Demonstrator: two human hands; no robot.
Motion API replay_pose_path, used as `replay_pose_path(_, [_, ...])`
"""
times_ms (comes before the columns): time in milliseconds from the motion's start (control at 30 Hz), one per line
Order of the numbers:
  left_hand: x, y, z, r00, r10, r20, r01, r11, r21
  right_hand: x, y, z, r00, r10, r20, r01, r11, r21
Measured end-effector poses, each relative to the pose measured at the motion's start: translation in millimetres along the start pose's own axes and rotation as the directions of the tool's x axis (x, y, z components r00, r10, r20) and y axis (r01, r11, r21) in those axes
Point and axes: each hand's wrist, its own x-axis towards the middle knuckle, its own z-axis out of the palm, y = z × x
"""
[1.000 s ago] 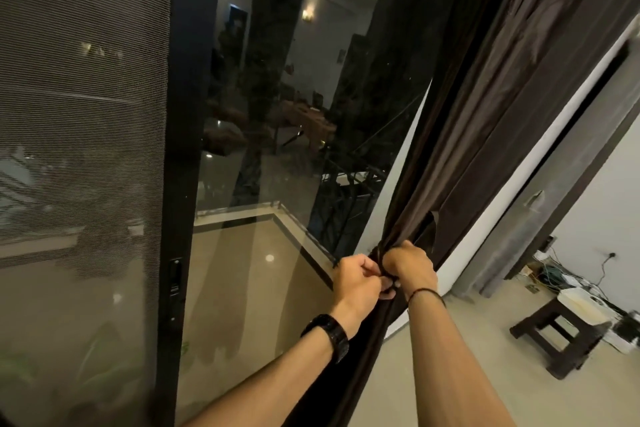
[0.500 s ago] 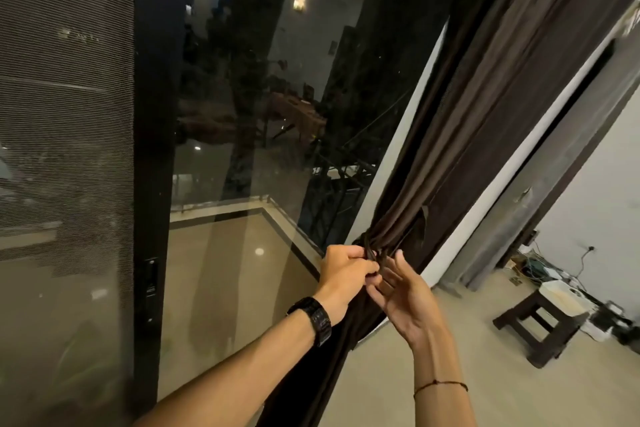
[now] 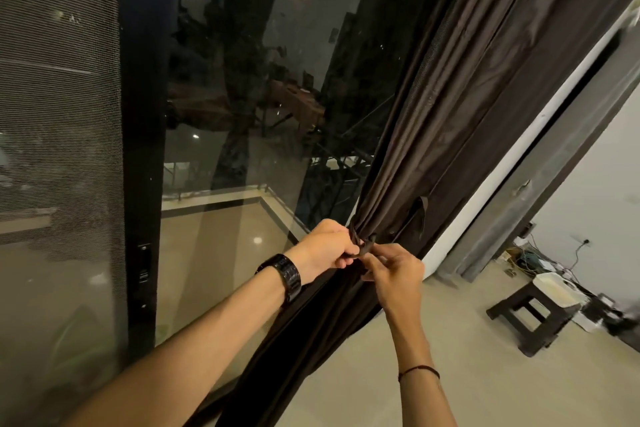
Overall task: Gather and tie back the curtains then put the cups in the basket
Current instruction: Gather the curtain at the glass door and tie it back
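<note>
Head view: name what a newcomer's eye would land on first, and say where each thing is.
The dark brown curtain sweeps from the top right down to the centre, where it is bunched. There the left hand grips the bunch and the right hand pinches a thin tie band. Left of them, the tall glass door mirrors room lights; a dark stool stands at the lower right.

The pale tiled floor (image 3: 450, 392) carries a dark wooden stool (image 3: 530, 317). Behind the stool, close to the wall, a tangle of cables (image 3: 530, 255) lies on the floor. Right of the stool lie some dark, blurred things.
</note>
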Motion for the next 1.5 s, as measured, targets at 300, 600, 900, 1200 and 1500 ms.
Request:
replay_pose_path(300, [-7.3,17.9,-23.3,0.978,0.136,-0.160,-0.073,0.935,0.346,5.4,-17.2,0.4,0.966,-0.215,0.147,0.260,0.756,-0.601])
replay_pose_path(600, [-25.3,29.7,-39.1,0.807,0.590,-0.036,-0.302,0.463,0.833,4.9,-12.3,-29.4,0.952,-0.242,0.189,0.306,0.708,-0.636])
replay_pose_path(900, [-34.7,29.3,20.8,0.383,0.724,0.573,-0.546,-0.323,0.773,29.8,-12.3,-54.3,0.952,-0.110,0.285,0.266,0.759,-0.594])
replay_pose_path(1200, [38.3,92.1,80.6,0.527,0.757,0.385,-0.310,-0.250,0.917,77.6,-6.6,-117.7,0.975,-0.196,0.100,0.209,0.689,-0.694])
replay_pose_path(1500, [125.1,168.7,146.3,0.485,0.758,0.436,-0.147,-0.420,0.895,172.0,21.6,-186.5,0.977,-0.201,0.072,0.180,0.595,-0.783])
